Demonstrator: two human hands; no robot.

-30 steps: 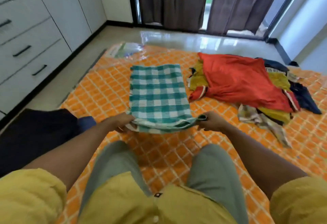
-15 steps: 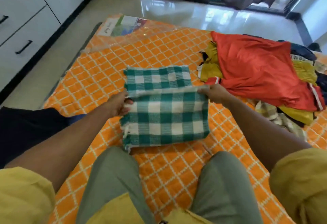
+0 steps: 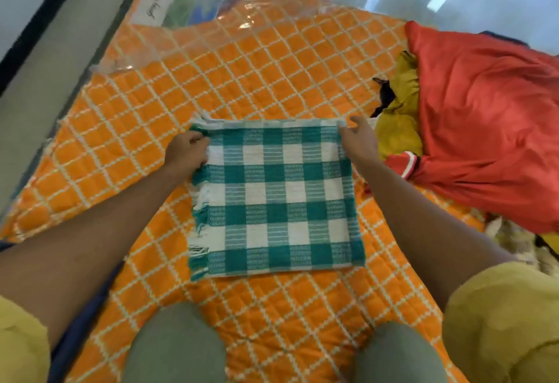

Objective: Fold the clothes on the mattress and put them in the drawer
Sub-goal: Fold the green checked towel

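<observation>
Orange quilted mattress [image 3: 272, 74] with white diamond grid, filling most of view. Heap of unfolded clothes [image 3: 484, 128] at right, red garment on top. Green-and-white checked cloth [image 3: 275, 201] folded to square, flat at mattress centre, fringe along left edge. Left hand [image 3: 186, 152] curled on far-left corner; right hand [image 3: 358, 140] pinching far-right corner. Hands apart, one per corner.

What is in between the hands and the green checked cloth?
Nothing visible. The left hand grips the far left corner of the green checked cloth, and the right hand holds its far right corner. The cloth lies folded on the orange mattress, apart from the red garment.
</observation>
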